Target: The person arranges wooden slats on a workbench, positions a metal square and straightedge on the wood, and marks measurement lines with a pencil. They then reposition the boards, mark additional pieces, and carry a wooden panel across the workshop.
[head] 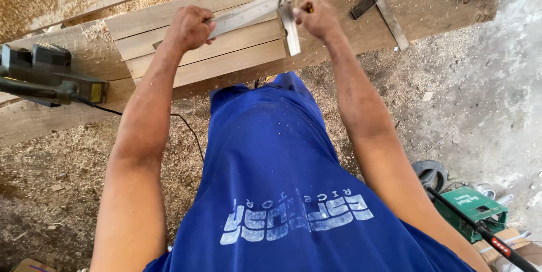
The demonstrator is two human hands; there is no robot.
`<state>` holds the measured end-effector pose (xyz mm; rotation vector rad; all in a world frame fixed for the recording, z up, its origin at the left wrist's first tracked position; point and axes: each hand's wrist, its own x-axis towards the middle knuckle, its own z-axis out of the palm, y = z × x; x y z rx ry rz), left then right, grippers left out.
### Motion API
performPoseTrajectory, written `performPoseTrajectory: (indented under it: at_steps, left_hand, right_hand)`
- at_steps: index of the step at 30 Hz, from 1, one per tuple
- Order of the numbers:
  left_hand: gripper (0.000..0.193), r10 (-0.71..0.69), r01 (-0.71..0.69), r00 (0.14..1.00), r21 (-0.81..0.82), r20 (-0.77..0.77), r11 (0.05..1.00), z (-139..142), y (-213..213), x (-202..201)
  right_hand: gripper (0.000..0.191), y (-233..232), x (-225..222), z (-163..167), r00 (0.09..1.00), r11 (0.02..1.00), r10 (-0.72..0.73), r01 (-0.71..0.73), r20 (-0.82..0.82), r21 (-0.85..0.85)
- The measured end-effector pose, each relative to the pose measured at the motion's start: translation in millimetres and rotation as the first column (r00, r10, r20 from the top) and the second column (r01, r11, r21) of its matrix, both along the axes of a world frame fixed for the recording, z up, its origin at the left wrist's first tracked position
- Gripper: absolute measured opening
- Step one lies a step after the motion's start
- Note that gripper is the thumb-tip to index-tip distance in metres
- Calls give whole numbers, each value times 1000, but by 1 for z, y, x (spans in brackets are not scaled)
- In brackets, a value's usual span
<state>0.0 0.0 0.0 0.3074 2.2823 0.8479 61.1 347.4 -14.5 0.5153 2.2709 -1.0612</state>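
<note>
My left hand point(189, 28) presses a metal try square point(265, 12) flat on several stacked wooden planks point(209, 57) on the workbench. The square's long blade runs from under my left fist toward the right, and its shorter arm hangs down over the planks' right ends. My right hand point(317, 18) is closed around a small pencil with a yellow tip, held right beside the square's corner. Both arms reach forward over my blue shirt.
An electric planer point(48, 74) with a black cord lies on the bench at the left. A second square point(384, 15) rests on the bench to the right. Sawdust covers bench and floor. A green box point(471, 207) and tools lie at the lower right.
</note>
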Motion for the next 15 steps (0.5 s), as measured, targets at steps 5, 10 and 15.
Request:
performPoseTrajectory:
  at_steps: [5, 10, 15]
  left_hand:
    - [20, 75, -85, 993, 108, 93, 990, -3, -2, -18]
    - [17, -4, 3, 1000, -74, -12, 997, 1, 1, -25]
    - [28, 31, -42, 873, -11, -487, 999, -7, -9, -13]
  right_hand:
    - [42, -35, 6, -2, 925, 977, -161, 100, -344, -189]
    - [41, -33, 10, -2, 947, 992, -127, 114, -295, -59]
    - [45, -38, 17, -11, 957, 976, -205, 183, -206, -120]
